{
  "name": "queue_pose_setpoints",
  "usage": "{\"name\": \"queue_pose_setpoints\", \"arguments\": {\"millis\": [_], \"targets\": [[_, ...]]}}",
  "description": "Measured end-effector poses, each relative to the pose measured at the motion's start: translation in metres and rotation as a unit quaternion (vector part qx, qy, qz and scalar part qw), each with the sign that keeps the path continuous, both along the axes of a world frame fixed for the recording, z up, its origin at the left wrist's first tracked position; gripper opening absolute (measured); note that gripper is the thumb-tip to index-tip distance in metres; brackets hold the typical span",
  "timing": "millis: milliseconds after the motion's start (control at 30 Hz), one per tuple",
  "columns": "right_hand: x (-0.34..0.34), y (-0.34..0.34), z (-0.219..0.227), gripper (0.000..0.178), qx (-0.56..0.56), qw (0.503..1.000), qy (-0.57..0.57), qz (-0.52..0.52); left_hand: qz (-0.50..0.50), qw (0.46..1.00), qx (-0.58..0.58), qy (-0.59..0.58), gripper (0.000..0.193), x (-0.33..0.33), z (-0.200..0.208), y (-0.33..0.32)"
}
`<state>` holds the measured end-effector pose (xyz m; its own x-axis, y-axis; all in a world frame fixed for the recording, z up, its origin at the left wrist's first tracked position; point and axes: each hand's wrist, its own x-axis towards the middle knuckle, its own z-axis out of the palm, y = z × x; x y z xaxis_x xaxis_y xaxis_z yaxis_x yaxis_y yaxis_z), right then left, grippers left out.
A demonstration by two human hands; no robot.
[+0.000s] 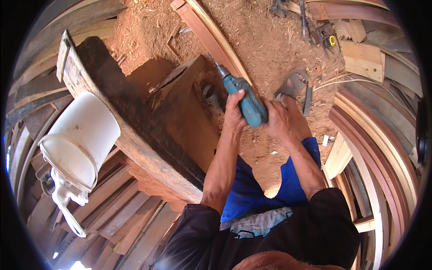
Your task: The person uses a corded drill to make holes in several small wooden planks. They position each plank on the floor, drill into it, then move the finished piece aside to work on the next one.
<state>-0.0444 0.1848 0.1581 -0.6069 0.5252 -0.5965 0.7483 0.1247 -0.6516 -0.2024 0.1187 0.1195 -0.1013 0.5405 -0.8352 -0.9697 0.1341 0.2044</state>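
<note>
A teal power drill (246,101) is held out in front of me, its dark chuck (222,70) pointing away and to the left. My left hand (235,110) is closed round the near left side of its body. On the other side my right hand (277,118) grips it near the rear; some of those fingers are hidden. Under the drill's front end, or just beside it, runs a long reddish-brown board (202,33) with a pale edge strip. Whether the drill touches that board I cannot tell.
A heavy worn timber (135,148) slants along my left, a white bucket (85,135) beside it. Stacked planks (112,216) fill the left, curved boards (378,139) the right. Wood shavings cover the ground. A yellow tape measure (332,41) lies far right, near my sandalled foot (294,83).
</note>
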Motion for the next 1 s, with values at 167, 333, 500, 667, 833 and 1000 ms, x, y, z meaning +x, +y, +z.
{"name": "queue_pose_setpoints", "arguments": {"millis": [167, 333, 500, 667, 833, 1000], "targets": [[0.015, 0.038, -0.015, 0.045, -0.161, 0.958, 0.087, -0.219, -0.159, 0.983, -0.023, 0.086, 0.091, -0.019, -0.026, 0.042], [0.069, 0.063, -0.039, 0.035, -0.349, 0.771, 0.149, -0.511, -0.361, 0.786, -0.24, 0.441, 0.117, -0.111, -0.166, 0.073], [0.131, 0.093, -0.047, 0.045, -0.266, 0.756, 0.153, -0.578, -0.494, 0.612, -0.4, 0.471, 0.132, -0.194, -0.266, 0.129], [0.157, 0.106, -0.049, 0.049, -0.189, 0.716, 0.145, -0.656, -0.448, 0.489, -0.562, 0.494, 0.138, -0.15, -0.299, 0.177], [0.167, 0.109, -0.054, 0.049, -0.194, 0.686, 0.159, -0.683, -0.51, 0.538, -0.474, 0.475, 0.136, -0.158, -0.278, 0.147], [0.155, 0.117, -0.053, 0.05, -0.204, 0.692, 0.172, -0.67, -0.499, 0.537, -0.443, 0.517, 0.123, -0.063, -0.255, 0.085]]}}
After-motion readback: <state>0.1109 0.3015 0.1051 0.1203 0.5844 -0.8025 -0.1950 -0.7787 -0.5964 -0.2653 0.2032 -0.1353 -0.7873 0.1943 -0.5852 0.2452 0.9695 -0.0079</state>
